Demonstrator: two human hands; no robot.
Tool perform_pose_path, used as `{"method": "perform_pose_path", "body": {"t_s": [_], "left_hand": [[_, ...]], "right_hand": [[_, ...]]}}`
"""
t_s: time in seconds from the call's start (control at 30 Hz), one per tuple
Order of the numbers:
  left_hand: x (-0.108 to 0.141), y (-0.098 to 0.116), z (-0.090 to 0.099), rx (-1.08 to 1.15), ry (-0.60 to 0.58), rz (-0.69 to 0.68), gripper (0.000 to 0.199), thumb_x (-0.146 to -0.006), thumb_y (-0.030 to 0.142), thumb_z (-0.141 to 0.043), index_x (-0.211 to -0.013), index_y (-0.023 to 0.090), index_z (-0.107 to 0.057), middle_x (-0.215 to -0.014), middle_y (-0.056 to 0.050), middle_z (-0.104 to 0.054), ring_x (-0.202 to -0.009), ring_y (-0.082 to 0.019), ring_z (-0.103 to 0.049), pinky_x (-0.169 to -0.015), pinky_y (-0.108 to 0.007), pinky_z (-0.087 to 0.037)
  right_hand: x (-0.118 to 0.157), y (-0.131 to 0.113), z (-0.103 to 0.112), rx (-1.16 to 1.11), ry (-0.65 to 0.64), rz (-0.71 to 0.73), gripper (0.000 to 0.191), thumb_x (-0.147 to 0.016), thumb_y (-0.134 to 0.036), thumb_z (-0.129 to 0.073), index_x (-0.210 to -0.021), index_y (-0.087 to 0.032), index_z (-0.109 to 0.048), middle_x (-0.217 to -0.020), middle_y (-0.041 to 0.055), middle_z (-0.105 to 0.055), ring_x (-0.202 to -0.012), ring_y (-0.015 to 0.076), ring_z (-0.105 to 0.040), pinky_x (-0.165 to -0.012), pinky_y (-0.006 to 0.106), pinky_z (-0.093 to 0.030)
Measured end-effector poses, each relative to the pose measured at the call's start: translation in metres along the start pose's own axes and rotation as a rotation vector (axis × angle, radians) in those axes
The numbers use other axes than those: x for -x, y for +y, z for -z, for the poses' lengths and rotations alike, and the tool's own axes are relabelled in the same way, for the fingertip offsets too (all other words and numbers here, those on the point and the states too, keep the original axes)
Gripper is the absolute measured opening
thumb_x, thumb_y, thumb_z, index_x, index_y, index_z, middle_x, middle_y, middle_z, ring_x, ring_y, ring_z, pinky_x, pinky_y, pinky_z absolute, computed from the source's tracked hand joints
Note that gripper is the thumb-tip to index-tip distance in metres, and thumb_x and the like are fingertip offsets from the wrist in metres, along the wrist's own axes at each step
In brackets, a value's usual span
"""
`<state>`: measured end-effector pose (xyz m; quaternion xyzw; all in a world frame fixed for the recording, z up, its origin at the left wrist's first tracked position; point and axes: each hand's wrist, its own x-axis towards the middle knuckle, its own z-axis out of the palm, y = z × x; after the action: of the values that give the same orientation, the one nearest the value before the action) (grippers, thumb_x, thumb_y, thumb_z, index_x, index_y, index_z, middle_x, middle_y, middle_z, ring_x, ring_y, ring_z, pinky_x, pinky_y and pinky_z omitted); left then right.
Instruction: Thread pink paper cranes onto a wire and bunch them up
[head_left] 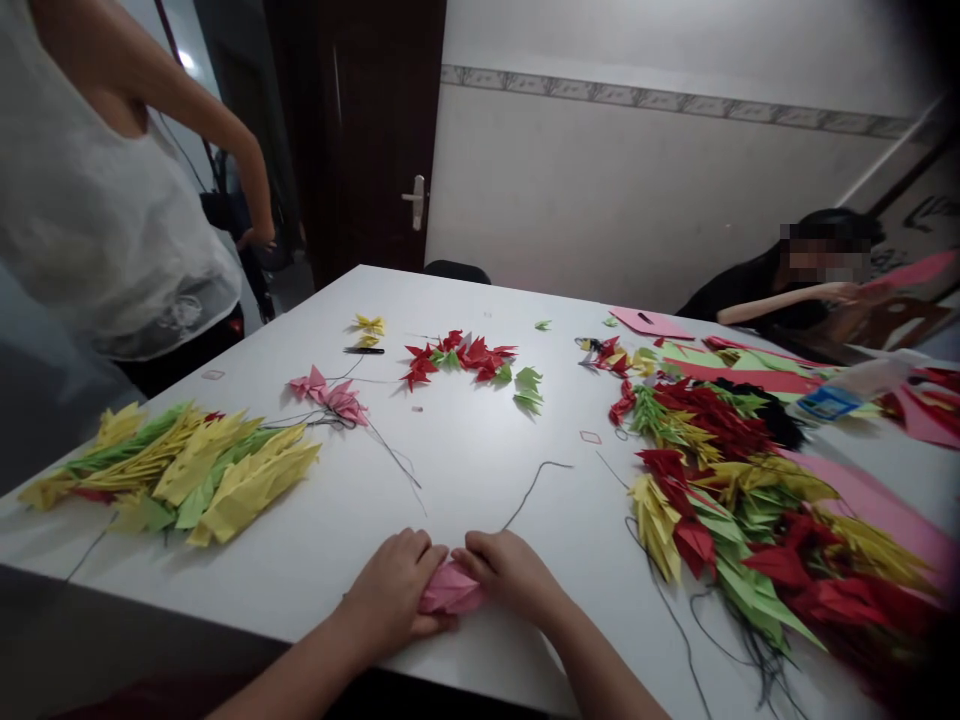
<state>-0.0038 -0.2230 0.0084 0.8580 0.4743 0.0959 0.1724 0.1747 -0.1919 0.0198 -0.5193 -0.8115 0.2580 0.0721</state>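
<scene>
Near the front edge of the white table, my left hand [397, 580] and my right hand [510, 570] are closed on a pink folded-paper piece [452, 588]. My left fingers wrap its left end, while my right thumb and fingers pinch its right end. A dark string [534, 490] runs from beside my right hand up the tabletop. Farther off to the left lie pink folded-paper pieces [330, 395] with strings attached. The underside of the piece I hold is hidden by my fingers.
Yellow and green folded-paper strands [202, 470] lie at left. Red and green pieces [465, 358] form an arc mid-table. A large heap [720, 500] of coloured paper strands fills the right. One person [120, 200] stands at left; another [787, 280] sits at right holding pink paper.
</scene>
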Motion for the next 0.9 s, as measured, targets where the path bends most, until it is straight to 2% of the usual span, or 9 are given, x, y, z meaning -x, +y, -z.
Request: {"method": "perform_pose_path", "body": {"t_s": [0.17, 0.27, 0.33, 0.43, 0.57, 0.67, 0.77, 0.83, 0.9], "left_hand": [[0.021, 0.001, -0.025, -0.068, 0.213, 0.029, 0.039, -0.071, 0.044, -0.057, -0.101, 0.019, -0.054, -0.099, -0.010, -0.056, -0.090, -0.025, -0.051, -0.080, -0.042, -0.044], [0.032, -0.005, -0.035, -0.053, 0.396, -0.017, 0.043, -0.070, 0.047, -0.057, -0.104, 0.021, -0.052, -0.107, -0.013, -0.056, -0.099, -0.029, -0.052, -0.084, -0.045, -0.045], [0.037, -0.009, -0.037, -0.002, 0.449, -0.009, 0.047, -0.070, 0.050, -0.056, -0.108, 0.023, -0.049, -0.107, -0.012, -0.058, -0.097, -0.028, -0.056, -0.081, -0.043, -0.048], [0.040, -0.014, -0.032, 0.088, 0.447, 0.043, 0.046, -0.075, 0.045, -0.052, -0.114, 0.024, -0.045, -0.098, -0.010, -0.063, -0.086, -0.025, -0.061, -0.073, -0.039, -0.052], [0.041, -0.020, -0.020, 0.138, 0.420, 0.129, 0.042, -0.076, 0.043, -0.051, -0.111, 0.021, -0.048, -0.098, -0.010, -0.064, -0.088, -0.024, -0.060, -0.075, -0.038, -0.052], [0.043, -0.030, -0.013, 0.145, 0.415, 0.177, 0.042, -0.076, 0.045, -0.051, -0.111, 0.021, -0.049, -0.102, -0.010, -0.063, -0.093, -0.024, -0.060, -0.080, -0.038, -0.051], [0.046, -0.044, -0.007, 0.122, 0.450, 0.227, 0.049, -0.077, 0.048, -0.049, -0.117, 0.021, -0.044, -0.109, -0.011, -0.061, -0.099, -0.025, -0.058, -0.084, -0.040, -0.050], [0.048, -0.053, -0.003, 0.107, 0.462, 0.262, 0.053, -0.077, 0.049, -0.049, -0.121, 0.021, -0.040, -0.113, -0.011, -0.059, -0.101, -0.024, -0.057, -0.085, -0.040, -0.049], [0.048, -0.060, 0.001, 0.080, 0.456, 0.268, 0.055, -0.077, 0.049, -0.049, -0.123, 0.021, -0.038, -0.114, -0.011, -0.059, -0.101, -0.024, -0.057, -0.084, -0.040, -0.049]], "right_hand": [[0.002, -0.017, -0.002, -0.038, 0.015, -0.016, 0.031, -0.084, -0.034, -0.041, -0.058, -0.018, -0.049, -0.051, -0.0035, -0.046, -0.049, 0.0080, -0.033, -0.047, 0.022, -0.017], [0.002, -0.033, 0.001, -0.014, 0.015, 0.008, 0.031, -0.084, -0.036, -0.040, -0.060, -0.019, -0.051, -0.052, -0.0024, -0.050, -0.048, 0.0087, -0.034, -0.047, 0.023, -0.016], [0.000, -0.046, 0.004, 0.025, 0.016, 0.036, 0.031, -0.084, -0.037, -0.040, -0.062, -0.019, -0.053, -0.053, -0.0012, -0.053, -0.048, 0.0094, -0.036, -0.047, 0.024, -0.015], [-0.007, -0.067, 0.009, 0.055, 0.018, 0.088, 0.030, -0.084, -0.038, -0.040, -0.066, -0.020, -0.054, -0.058, 0.0003, -0.057, -0.051, 0.0105, -0.041, -0.048, 0.024, -0.016], [-0.021, -0.077, 0.013, -0.062, 0.006, 0.086, 0.029, -0.085, -0.038, -0.040, -0.068, -0.020, -0.055, -0.059, -0.0004, -0.057, -0.054, 0.0106, -0.044, -0.049, 0.023, -0.020], [-0.031, -0.066, 0.019, -0.275, -0.074, 0.056, 0.034, -0.086, -0.042, -0.035, -0.072, -0.019, -0.056, -0.060, -0.0008, -0.055, -0.056, 0.0103, -0.046, -0.052, 0.021, -0.027], [-0.038, -0.046, 0.029, -0.438, -0.281, 0.017, 0.039, -0.086, -0.046, -0.033, -0.077, -0.017, -0.058, -0.053, -0.0025, -0.048, -0.051, 0.0096, -0.043, -0.052, 0.021, -0.032], [-0.041, -0.036, 0.038, -0.430, -0.370, 0.039, 0.032, -0.082, -0.044, -0.043, -0.077, -0.017, -0.060, -0.052, -0.0038, -0.045, -0.049, 0.0085, -0.039, -0.050, 0.021, -0.031], [-0.045, -0.033, 0.047, -0.385, -0.368, 0.099, 0.023, -0.079, -0.036, -0.049, -0.073, -0.018, -0.062, -0.053, -0.0044, -0.043, -0.049, 0.0074, -0.035, -0.048, 0.020, -0.028]]}}
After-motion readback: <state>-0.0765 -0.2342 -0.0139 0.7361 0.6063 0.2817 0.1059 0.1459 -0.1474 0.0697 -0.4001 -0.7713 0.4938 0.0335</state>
